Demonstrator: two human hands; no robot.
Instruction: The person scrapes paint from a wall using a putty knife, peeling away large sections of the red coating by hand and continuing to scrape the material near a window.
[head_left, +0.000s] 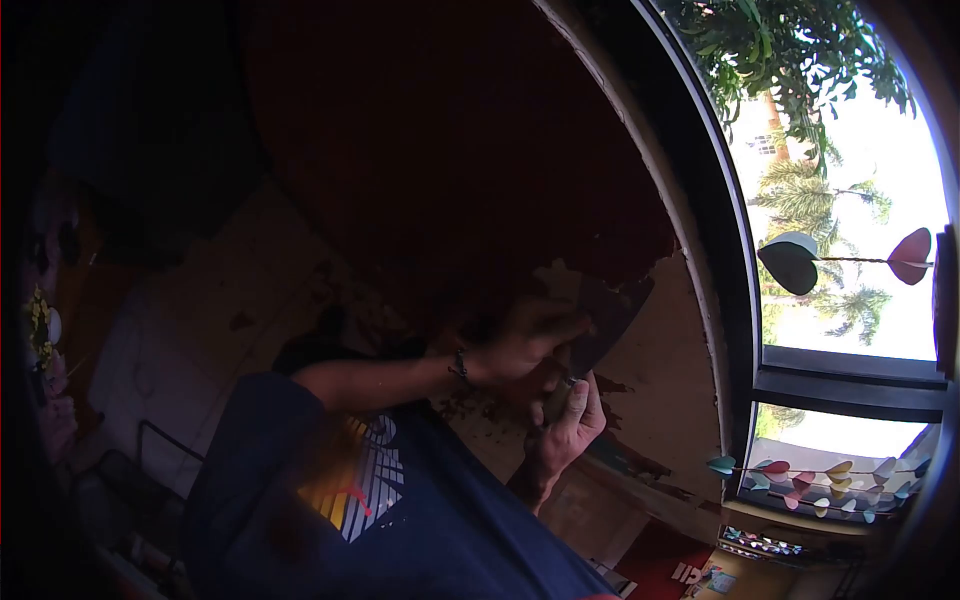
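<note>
My left hand (pixel 520 355), with a dark bracelet at its wrist, reaches in from the left. It is dim and slightly blurred, its fingers curled at the handle end of a scraper (pixel 612 318) with a wide, flat, greyish-purple blade. Just below, my right hand (pixel 567 425) closes around the same handle, thumb pressed along it. The blade lies against or close to a wall (pixel 660 340) where dark red paint (pixel 450 150) ends in ragged edges and a tan surface shows. Deep shadow hides most of the handle and whether the blade touches.
A dark-framed window (pixel 750 300) runs down the right side, bright outside, with strings of paper hearts (pixel 790 262) hanging before it. My navy shirt (pixel 460 510) fills the bottom. Dark flakes (pixel 470 405) show near my forearm. Dim furniture (pixel 130 480) stands at the lower left.
</note>
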